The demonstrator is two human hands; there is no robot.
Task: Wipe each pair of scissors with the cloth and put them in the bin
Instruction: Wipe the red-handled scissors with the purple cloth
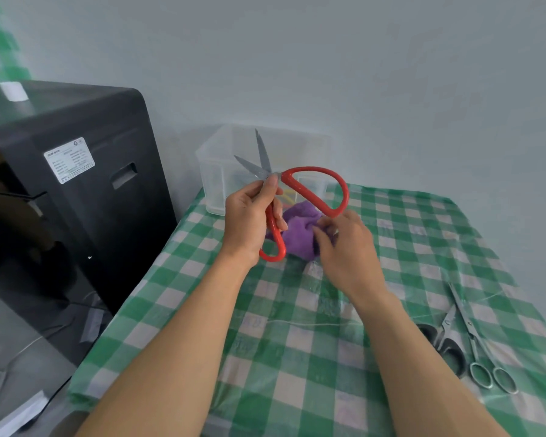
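Blades open, red-handled scissors (289,179) raised before clear bin (221,171); purple cloth (300,225) crumpled beneath; black-handled pair (448,345), steel pair (472,335) flat at right.

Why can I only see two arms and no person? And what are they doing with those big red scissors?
The camera sits on the person's head and looks down, so you see only their own two arms, as if you were them. There is just this one picture. The left hand holds the red-handled scissors up with the blades open. The right hand pinches a purple cloth, which is for wiping them. Behind stands a clear bin, where wiped scissors go. The table has a green checked cover. On its right side lie two more pairs, silver scissors and black-handled scissors. The big black box on the left is some machine.
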